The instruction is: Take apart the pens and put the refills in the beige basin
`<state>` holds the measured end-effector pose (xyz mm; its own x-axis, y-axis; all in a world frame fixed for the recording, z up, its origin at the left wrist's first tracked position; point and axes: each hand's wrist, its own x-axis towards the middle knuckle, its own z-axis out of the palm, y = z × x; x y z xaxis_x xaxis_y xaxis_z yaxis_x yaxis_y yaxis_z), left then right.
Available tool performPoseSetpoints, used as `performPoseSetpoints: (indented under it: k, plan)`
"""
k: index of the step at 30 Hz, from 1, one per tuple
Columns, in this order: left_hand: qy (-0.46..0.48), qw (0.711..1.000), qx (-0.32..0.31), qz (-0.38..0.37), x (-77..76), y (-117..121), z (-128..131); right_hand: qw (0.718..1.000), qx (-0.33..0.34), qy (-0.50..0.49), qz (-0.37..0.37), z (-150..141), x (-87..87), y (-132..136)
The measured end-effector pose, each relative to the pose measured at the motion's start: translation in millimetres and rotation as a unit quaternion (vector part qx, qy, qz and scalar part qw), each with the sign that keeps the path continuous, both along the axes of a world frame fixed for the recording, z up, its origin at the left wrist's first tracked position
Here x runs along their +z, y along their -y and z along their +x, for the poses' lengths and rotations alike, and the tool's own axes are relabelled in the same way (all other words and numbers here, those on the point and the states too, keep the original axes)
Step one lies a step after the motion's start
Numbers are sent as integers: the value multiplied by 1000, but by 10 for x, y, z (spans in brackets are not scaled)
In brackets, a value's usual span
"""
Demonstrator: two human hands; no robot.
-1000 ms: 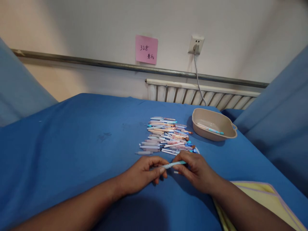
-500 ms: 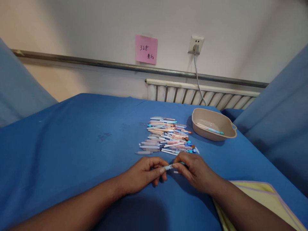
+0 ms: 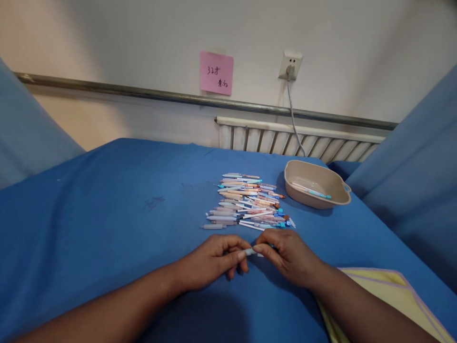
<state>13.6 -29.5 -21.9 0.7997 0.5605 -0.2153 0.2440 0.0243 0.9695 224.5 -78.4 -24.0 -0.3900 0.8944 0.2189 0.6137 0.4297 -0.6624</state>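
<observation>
pen [image 3: 251, 251]: pinched between left hand [image 3: 210, 259] and right hand [image 3: 289, 255] fingertips, both grips closed on it, near worktop's front edge.

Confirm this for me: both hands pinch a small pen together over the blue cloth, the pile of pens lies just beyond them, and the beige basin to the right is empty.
Not quite: the head view shows the beige basin holds at least one pen, not nothing. The rest stands: the left hand and right hand pinch a small pen over the blue cloth, with the pile of pens just beyond.
</observation>
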Motion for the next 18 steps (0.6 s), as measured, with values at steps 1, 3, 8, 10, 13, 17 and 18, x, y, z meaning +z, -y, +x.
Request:
performPoseSetpoints:
  k: [1, 3, 8, 10, 13, 17, 18]
  plan:
    - [8, 1000, 4, -5, 0, -3, -1, 1000, -2, -11, -3, -2, 3, 4]
    - [24, 1000, 12, -14, 1, -7, -3, 1000, 3, -29, 5, -6, 8, 10]
    - [24, 1000, 3, -14, 22, 1, 1, 998, 46, 5, 37, 6, -10, -15]
    - [17, 1000, 2, 2, 31, 5, 3, 998, 54, 31, 32, 13, -23, -26]
    - [16, 1000, 11, 19, 40, 4, 3, 998, 35, 26, 37, 13, -32, -23]
    - [15, 1000, 12, 1, 58, 8, 1, 998, 16, 4, 65, 7, -17, 3]
    - [12, 1000, 10, 0, 62, 11, 1, 997, 24, 9, 66, 5, -8, 8]
